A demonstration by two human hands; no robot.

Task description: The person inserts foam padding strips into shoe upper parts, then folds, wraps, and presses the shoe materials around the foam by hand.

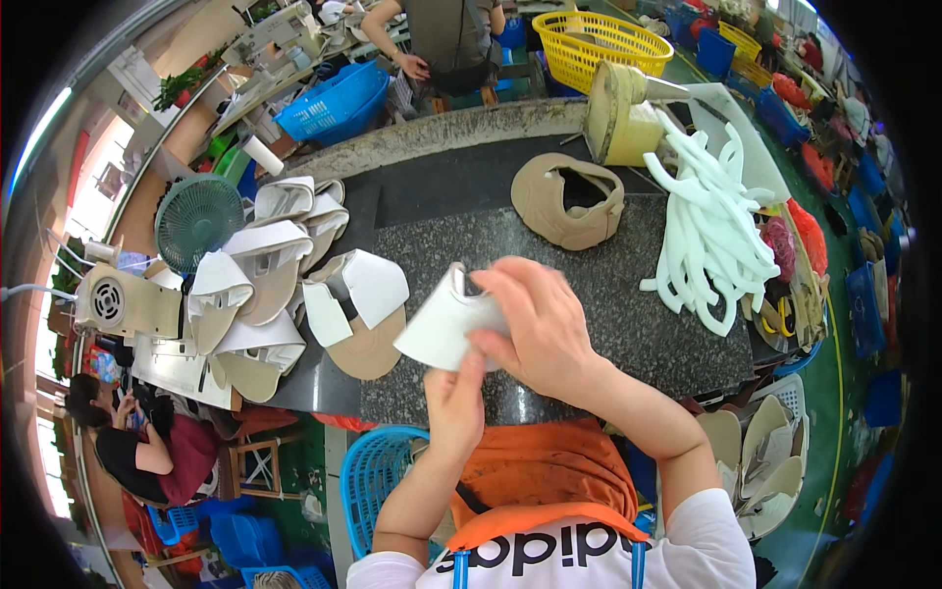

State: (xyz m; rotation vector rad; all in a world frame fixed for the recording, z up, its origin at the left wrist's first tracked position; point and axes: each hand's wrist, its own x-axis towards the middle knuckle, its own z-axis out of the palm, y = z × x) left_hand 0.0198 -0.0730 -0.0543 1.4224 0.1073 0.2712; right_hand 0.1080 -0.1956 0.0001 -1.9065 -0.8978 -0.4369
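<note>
White, stiff-looking sheet material makes up the curved piece [432, 332] held between both hands, over the near part of the dark speckled desk [628, 324]. The left forearm rises from the lower edge and leans slightly rightward; the left hand [454, 404] grips the piece from below, thumb pointing up against its near edge, the other fingers mostly hidden. The right forearm comes in from the lower right, elbow bent outward, and slants up and leftward. The right hand [540, 319], a little blurred, is partly closed about the piece's right end: its fingers bend over the upper, curled part while the thumb reaches left across the near side.

Large black lettering [549, 546] crosses the chest of the person's white shirt [708, 535]; it appears upside down, and an orange apron [549, 471] partly covers it.

Left of the hands, on the desk, lies a white panel with a beige brim [368, 346], near a pile of similar parts [263, 265]. Beyond the hands sits a brown cap [542, 206], its opening showing. Pale foam-like strips [711, 221] lie heaped farther right.
</note>
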